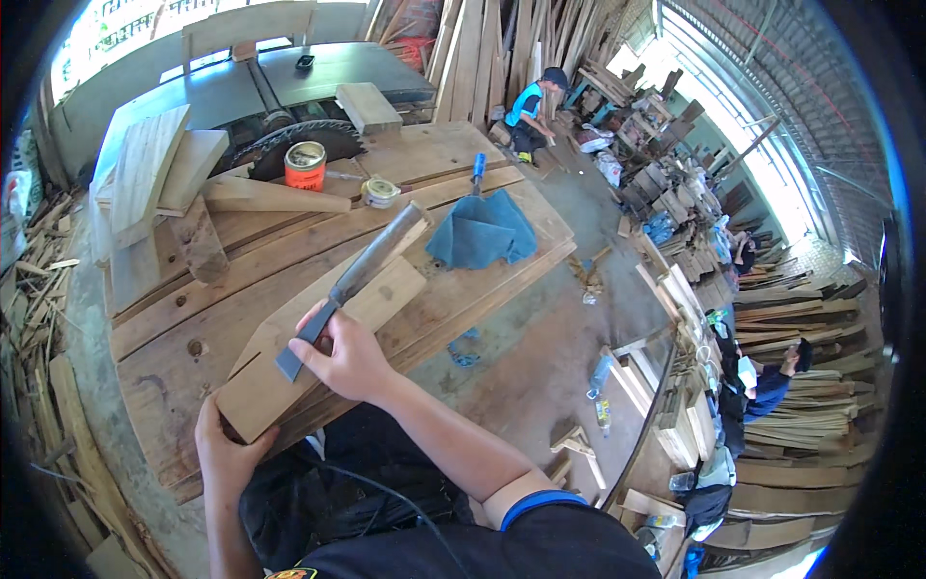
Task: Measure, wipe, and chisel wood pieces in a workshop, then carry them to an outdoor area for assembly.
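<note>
My right hand point(345, 359) is closed round the steel blade of a chisel point(374, 259), whose long wooden handle points up and away to the right. The chisel's flat cutting end lies over the face of a pale wooden block point(258, 394), touching it or just above; I cannot tell which. With thumb and fingers, my left hand point(230, 452) grips the near end of that block. The block is set slantwise at the front edge of a wooden workbench point(174, 386). Part of its middle is hidden by my right hand.
A circular saw blade point(309, 140) rises from the bench behind an orange can point(305, 166) and a small round tin point(380, 191). Cut boards point(145, 174) are piled at left. A blue cloth point(482, 230) lies at right, beside a blue-handled tool point(478, 166). Other people point(531, 111) work farther off.
</note>
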### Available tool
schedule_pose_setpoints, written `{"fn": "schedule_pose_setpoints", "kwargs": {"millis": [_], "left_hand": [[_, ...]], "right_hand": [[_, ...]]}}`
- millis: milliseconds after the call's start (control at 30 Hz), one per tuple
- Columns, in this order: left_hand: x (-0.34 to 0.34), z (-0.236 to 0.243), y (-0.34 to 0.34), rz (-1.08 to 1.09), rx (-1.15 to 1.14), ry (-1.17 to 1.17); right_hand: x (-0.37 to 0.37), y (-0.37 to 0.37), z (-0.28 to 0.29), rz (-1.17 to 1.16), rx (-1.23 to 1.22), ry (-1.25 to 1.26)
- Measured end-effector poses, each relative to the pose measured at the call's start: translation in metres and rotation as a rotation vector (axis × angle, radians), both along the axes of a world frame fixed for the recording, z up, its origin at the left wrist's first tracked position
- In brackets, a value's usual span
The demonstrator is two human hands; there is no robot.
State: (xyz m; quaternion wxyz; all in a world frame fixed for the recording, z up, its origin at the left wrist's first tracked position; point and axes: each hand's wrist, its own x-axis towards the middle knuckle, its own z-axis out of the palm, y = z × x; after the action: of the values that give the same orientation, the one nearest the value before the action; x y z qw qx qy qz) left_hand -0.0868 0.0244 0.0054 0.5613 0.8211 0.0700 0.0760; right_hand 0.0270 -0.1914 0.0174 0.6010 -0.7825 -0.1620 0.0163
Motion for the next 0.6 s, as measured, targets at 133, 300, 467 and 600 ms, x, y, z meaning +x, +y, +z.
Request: {"fn": "schedule_pose_setpoints", "kwargs": {"millis": [133, 300, 467, 600], "left_hand": [[-0.006, -0.007, -0.003, 0.047, 0.202, -0.102], [-0.008, -0.014, -0.009, 0.025, 0.42, -0.301], [-0.009, -0.025, -0.015, 0.055, 0.514, -0.322], [-0.007, -0.033, -0.016, 0.068, 0.569, -0.338]], "right_hand": [[-0.001, -0.006, 0.002, 0.059, 0.03, 0.012], [-0.001, -0.015, -0.001, 0.124, 0.069, 0.069], [0.001, -0.022, -0.004, 0.113, 0.014, 0.022], [0.005, -0.025, -0.008, 0.152, 0.03, 0.057]]}}
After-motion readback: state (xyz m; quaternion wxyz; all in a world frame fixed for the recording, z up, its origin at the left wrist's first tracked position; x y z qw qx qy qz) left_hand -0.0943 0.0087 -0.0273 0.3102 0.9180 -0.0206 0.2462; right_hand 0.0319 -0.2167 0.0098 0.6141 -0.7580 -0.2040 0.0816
